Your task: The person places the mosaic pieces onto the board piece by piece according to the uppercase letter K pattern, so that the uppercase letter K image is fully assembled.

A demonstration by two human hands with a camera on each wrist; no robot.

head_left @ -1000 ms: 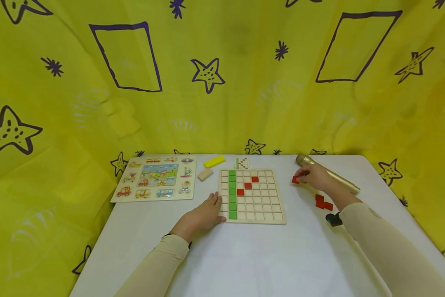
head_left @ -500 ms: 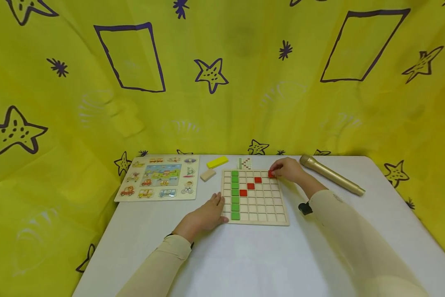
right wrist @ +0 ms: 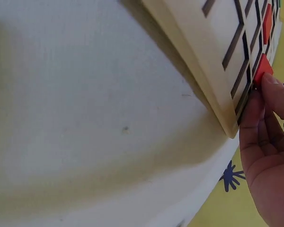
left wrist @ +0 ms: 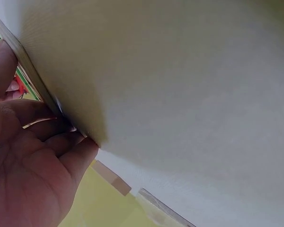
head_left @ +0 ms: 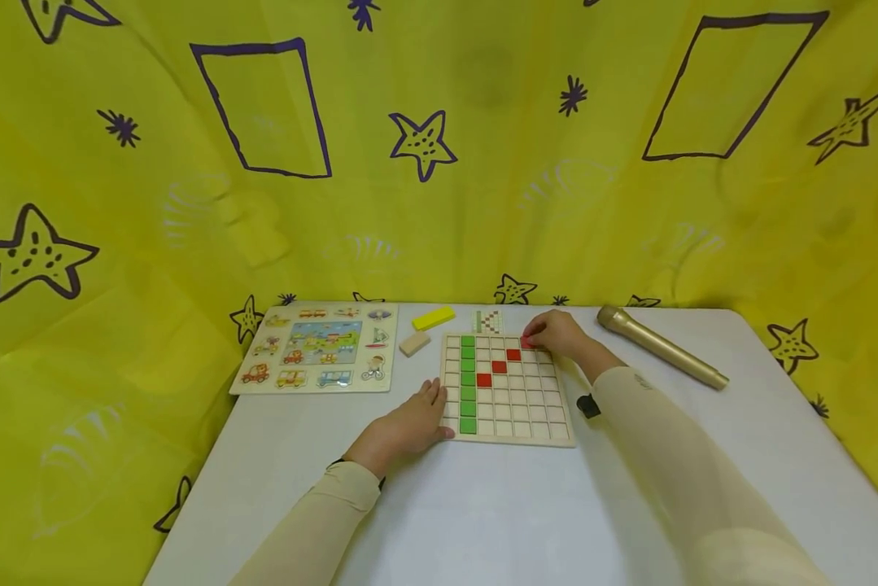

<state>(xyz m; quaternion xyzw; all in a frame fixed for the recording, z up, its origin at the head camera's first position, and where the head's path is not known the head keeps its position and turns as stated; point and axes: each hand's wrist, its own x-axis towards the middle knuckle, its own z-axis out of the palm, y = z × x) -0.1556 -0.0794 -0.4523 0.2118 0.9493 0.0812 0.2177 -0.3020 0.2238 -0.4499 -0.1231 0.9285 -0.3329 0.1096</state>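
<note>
A wooden grid board [head_left: 512, 442] lies mid-table, with a column of green tiles [head_left: 468, 392] near its left side. Three red tiles [head_left: 499, 367] form a diagonal in its cells. My left hand [head_left: 409, 422] rests along the board's left edge, fingers extended, thumb at the near corner; in the left wrist view its fingertips touch the board's side. With thumb and fingertips, my right hand [head_left: 561, 334] pinches another red tile [right wrist: 262, 69] over the top row, in line with the diagonal. Its other fingers are loosely bent beside the board's far right corner.
Behind the board lies a small pattern card [head_left: 487, 321]. A yellow block [head_left: 434, 317] and a plain wooden block [head_left: 414, 343] sit left of it. Farther left is a picture puzzle [head_left: 310, 382]. A gold microphone [head_left: 661, 348] lies right of my right hand.
My right hand has carried the red tile leftward from the table to the board's top row. The loose red tiles at right are now hidden by my arm. My left hand stays put.
</note>
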